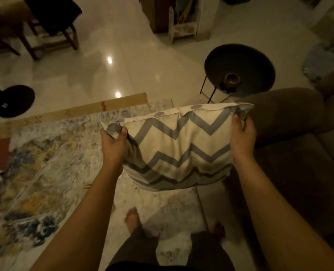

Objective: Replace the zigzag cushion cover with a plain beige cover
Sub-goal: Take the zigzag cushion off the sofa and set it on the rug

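Zigzag cushion (179, 147) gripped between left hand (114, 142), right hand (241, 134).

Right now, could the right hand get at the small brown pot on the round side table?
Probably not yet: the right hand grips the zigzag cushion by a corner. Freed, its way to the pot looks open.

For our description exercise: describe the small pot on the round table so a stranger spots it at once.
Start at the brown upholstered sofa on the right; beyond its armrest stands a round dark side table on thin legs. The small glossy brown pot sits by its closer rim, the only shiny, rounded thing there.
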Demonstrator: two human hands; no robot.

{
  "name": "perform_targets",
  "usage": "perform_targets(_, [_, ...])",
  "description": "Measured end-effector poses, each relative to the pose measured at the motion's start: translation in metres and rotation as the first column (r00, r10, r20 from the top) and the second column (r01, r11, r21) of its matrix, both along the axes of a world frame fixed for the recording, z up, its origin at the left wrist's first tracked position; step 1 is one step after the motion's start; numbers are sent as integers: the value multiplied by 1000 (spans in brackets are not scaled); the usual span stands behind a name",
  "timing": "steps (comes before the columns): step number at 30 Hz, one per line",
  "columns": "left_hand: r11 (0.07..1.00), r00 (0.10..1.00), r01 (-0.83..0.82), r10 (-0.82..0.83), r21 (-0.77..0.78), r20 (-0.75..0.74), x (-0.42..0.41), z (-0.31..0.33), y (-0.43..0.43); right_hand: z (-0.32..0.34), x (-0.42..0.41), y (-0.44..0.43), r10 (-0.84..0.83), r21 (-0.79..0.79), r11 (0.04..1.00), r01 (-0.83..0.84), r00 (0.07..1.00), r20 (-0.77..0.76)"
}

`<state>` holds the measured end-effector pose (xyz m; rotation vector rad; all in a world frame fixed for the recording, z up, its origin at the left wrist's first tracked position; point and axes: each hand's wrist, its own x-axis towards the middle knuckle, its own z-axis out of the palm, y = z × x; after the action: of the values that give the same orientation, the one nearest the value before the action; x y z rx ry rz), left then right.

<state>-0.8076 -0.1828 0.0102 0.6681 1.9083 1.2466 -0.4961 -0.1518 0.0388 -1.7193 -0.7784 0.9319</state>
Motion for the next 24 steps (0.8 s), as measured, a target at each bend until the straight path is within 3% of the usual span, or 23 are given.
perform_targets(4, [985, 999, 32, -34, -167, -9, -82, -70, 7, -70, -83, 10, 21, -77, 997, -21, 1000, 3])
perform_targets(11, [970, 993, 32, -58, -241, -101, -175, -227, 31, -242, -161, 48, 87, -177, 982, -66, 990, 110])
perform_targets(16, [967, 983, 33, -77, -251, -168, -207, -380, 52, -411, -196, 85, 173, -142, 979, -148, 968, 184])
perform_targets(21, [978, 967, 20, -71, -207, -245, -212, -536, 70, -595, -205, 104, 179, -138, 977, -160, 975, 134])
perform_targets(24, [999, 960, 46, -52, -29, -275, -221, -595, 104, -681, -192, 103, 320, -80, 946, -314, 943, 92])
